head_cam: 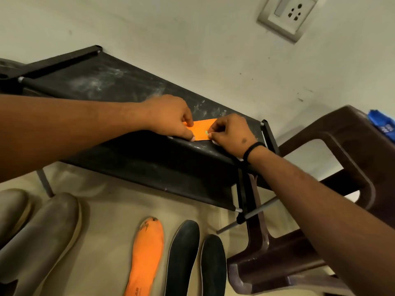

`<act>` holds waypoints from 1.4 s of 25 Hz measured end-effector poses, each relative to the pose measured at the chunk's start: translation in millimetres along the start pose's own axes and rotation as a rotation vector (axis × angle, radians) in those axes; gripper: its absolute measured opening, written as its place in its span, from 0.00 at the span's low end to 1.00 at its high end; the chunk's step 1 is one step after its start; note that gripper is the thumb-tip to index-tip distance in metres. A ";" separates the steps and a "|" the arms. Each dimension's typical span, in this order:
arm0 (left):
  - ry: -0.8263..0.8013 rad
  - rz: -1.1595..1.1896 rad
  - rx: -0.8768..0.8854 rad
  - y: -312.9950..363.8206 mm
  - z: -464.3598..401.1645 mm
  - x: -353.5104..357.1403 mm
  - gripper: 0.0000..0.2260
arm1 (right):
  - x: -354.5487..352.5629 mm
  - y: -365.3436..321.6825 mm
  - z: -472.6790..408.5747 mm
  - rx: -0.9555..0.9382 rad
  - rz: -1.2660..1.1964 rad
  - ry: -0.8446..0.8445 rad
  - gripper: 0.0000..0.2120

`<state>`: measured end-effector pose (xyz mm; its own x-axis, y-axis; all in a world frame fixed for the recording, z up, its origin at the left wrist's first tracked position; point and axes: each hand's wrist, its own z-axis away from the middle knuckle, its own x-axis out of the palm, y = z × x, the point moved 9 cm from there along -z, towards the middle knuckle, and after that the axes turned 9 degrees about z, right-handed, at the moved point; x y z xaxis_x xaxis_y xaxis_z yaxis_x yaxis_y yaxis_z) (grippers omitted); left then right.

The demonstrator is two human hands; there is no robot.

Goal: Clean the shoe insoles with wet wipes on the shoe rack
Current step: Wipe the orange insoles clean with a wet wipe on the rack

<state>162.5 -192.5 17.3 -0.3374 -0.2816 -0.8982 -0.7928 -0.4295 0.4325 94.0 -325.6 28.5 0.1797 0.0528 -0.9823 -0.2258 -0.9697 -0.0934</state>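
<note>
Two hands meet over the dusty black shoe rack [119,86], on whose top shelf an orange insole [202,130] lies flat near the front edge. The left hand [171,118] holds down the insole's left end with curled fingers, its grip narrow. The right hand [229,133] pinches something small and pale at the insole's right part; a white wipe edge [214,142] peeks beneath it. On the floor lie another orange insole [145,257] and two dark insoles [183,253].
</note>
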 end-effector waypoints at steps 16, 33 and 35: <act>0.048 0.016 0.046 8.2 8.7 -4.1 0.19 | 6.8 25.3 -9.5 0.163 0.152 0.019 0.08; 0.016 -0.033 0.027 10.7 13.7 -3.5 0.20 | 10.9 4.4 -34.6 0.183 0.232 0.013 0.07; 0.010 -0.026 0.023 12.4 12.7 -3.5 0.19 | 10.7 10.2 -38.3 0.234 0.240 0.021 0.07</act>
<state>147.4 -185.9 24.8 -0.3116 -0.2796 -0.9081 -0.8128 -0.4166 0.4072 130.3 -344.1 23.3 0.1136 -0.1777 -0.9775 -0.4777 -0.8724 0.1031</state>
